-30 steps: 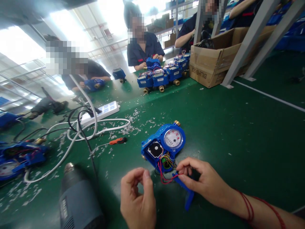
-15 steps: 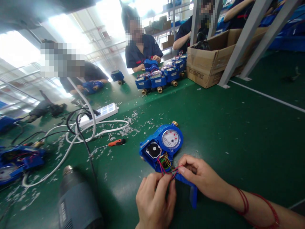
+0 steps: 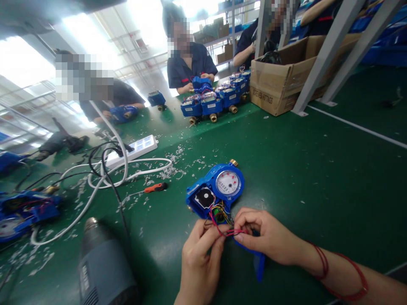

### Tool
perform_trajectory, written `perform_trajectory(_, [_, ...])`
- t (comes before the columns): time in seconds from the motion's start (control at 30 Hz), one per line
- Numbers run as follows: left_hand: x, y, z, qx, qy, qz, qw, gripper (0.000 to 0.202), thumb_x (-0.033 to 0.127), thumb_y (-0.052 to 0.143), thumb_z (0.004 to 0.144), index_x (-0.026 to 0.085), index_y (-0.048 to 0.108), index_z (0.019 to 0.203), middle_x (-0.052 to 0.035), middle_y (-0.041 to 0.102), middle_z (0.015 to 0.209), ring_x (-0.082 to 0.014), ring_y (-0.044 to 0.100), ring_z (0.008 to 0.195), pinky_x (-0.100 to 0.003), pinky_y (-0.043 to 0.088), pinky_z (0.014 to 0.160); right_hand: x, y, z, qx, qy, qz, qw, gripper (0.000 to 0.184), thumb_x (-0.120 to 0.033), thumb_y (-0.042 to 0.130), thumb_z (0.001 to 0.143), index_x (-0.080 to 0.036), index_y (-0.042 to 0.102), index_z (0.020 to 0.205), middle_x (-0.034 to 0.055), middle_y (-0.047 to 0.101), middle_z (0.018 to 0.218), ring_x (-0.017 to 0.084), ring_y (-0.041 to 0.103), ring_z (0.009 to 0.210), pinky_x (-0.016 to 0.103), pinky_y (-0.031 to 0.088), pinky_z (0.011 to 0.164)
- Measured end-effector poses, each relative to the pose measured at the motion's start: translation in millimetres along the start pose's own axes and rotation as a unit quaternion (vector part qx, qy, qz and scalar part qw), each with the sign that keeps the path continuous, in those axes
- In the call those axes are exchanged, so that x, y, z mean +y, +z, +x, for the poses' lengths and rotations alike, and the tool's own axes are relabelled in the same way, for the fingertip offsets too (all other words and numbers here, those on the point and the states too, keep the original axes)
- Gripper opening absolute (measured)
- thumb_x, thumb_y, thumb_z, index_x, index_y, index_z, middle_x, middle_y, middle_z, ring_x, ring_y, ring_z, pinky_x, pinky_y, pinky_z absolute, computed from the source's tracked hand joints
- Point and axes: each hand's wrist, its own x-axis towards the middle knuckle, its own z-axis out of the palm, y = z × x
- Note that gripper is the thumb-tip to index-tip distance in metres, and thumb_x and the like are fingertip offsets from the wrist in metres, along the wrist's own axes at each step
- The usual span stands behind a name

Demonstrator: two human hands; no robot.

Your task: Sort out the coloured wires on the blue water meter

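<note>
A blue water meter [image 3: 219, 189] with a white dial and an open compartment lies on the green table [image 3: 318, 178]. Red, yellow and black wires [image 3: 222, 220] spill from its near side. My left hand [image 3: 200, 262] pinches the red wires from below left. My right hand [image 3: 270, 237] pinches the same red wires from the right, with a blue plastic cover [image 3: 258, 262] partly hidden under its fingers. A red string circles my right wrist.
A grey heat gun [image 3: 101, 267] lies near left. An orange screwdriver [image 3: 152, 187], a white power strip [image 3: 133, 150], cables and white scraps lie behind. Several blue meters [image 3: 210, 103] and a cardboard box [image 3: 280, 84] stand far back, where other people work.
My left hand came from the near left over to the meter and took hold of the red wires. My right hand stayed on the wires.
</note>
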Motion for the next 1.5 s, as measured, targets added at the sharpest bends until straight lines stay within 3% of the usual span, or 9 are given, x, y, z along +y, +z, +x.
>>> perform_trajectory(0.17, [6.5,-4.5,-4.2,0.084,0.021,-0.049,0.995,0.020,0.004,0.050,0.080,0.016,0.052,0.097,-0.0017,0.046,0.077,-0.0070,0.044,0.068,-0.018,0.037,0.058,2.8,2.7,-0.9,0.017,0.014,0.058,0.998,0.023,-0.032,0.059,0.078,-0.009,0.057,0.082,0.0064,0.047,0.087,0.008,0.044,0.068,0.020,0.036,0.059])
perform_trajectory(0.23, [10.1,-5.1,-4.4,0.071,0.054,-0.044,0.995,0.015,0.002,0.051,0.077,0.014,0.051,0.086,-0.0020,0.047,0.073,-0.0078,0.043,0.065,-0.020,0.035,0.056,2.1,3.3,-1.2,0.021,0.013,0.050,0.998,0.022,-0.031,0.059,0.078,-0.009,0.058,0.082,0.0062,0.048,0.086,0.007,0.044,0.067,0.020,0.036,0.059])
perform_trajectory(0.33, [11.4,-3.1,-3.3,0.034,0.083,0.025,0.996,0.021,0.000,0.054,0.074,0.014,0.053,0.091,-0.0018,0.049,0.074,-0.0070,0.044,0.064,-0.020,0.035,0.056,-0.3,2.9,-1.1,0.017,0.009,0.031,0.999,0.022,-0.031,0.059,0.078,-0.010,0.059,0.082,0.0058,0.048,0.086,0.007,0.042,0.066,0.020,0.035,0.059])
perform_trajectory(0.43, [8.0,-0.6,-2.3,0.058,0.070,0.030,0.995,0.027,0.000,0.052,0.077,0.014,0.052,0.100,-0.0025,0.050,0.079,-0.0057,0.047,0.069,-0.017,0.038,0.060,-2.8,2.1,-1.2,0.002,0.009,0.010,1.000,0.021,-0.031,0.059,0.078,-0.010,0.060,0.081,0.0054,0.048,0.085,0.007,0.042,0.066,0.021,0.034,0.058])
perform_trajectory(0.73, [4.9,-4.1,0.3,0.009,0.045,-0.012,0.999,0.023,0.001,0.047,0.080,0.015,0.052,0.098,-0.0024,0.050,0.088,-0.0054,0.049,0.077,-0.014,0.040,0.067,-3.0,2.9,-0.8,-0.016,0.006,-0.008,1.000,0.026,-0.036,0.059,0.078,-0.011,0.062,0.083,0.0052,0.049,0.086,0.007,0.041,0.065,0.021,0.033,0.055])
perform_trajectory(0.9, [7.4,-5.6,1.1,0.009,0.050,-0.011,0.999,0.018,0.000,0.048,0.078,0.014,0.048,0.089,-0.0015,0.047,0.080,-0.0061,0.044,0.071,-0.017,0.037,0.061,-3.8,3.1,-1.3,0.007,-0.020,-0.025,0.999,0.022,-0.033,0.058,0.079,-0.012,0.062,0.081,0.0047,0.049,0.084,0.007,0.042,0.064,0.021,0.034,0.055])
perform_trajectory(1.07, [7.9,-7.5,0.7,-0.009,0.075,0.013,0.997,0.025,0.000,0.050,0.076,0.014,0.049,0.096,-0.0038,0.050,0.087,-0.0088,0.047,0.080,-0.020,0.041,0.066,-5.0,3.7,-5.4,0.044,-0.074,-0.096,0.992,0.011,-0.024,0.057,0.079,-0.015,0.063,0.081,0.0031,0.051,0.083,0.008,0.046,0.069,0.021,0.039,0.061])
perform_trajectory(1.33, [5.7,-5.3,2.3,0.035,0.128,0.102,0.986,0.023,0.004,0.056,0.075,0.015,0.053,0.095,-0.0035,0.056,0.090,-0.0102,0.051,0.078,-0.023,0.043,0.069,-0.7,5.2,-6.9,0.067,-0.144,-0.134,0.978,0.009,-0.016,0.057,0.078,-0.016,0.063,0.084,0.0028,0.053,0.082,0.007,0.050,0.072,0.019,0.041,0.063])
perform_trajectory(1.5, [5.0,-2.1,-1.3,0.050,0.116,0.114,0.985,0.022,0.004,0.057,0.075,0.016,0.055,0.094,-0.0027,0.056,0.090,-0.0101,0.051,0.077,-0.023,0.042,0.068,-0.2,6.3,-7.2,0.069,-0.144,-0.147,0.976,0.012,-0.013,0.056,0.076,-0.015,0.064,0.085,0.0031,0.053,0.082,0.007,0.050,0.071,0.019,0.042,0.062])
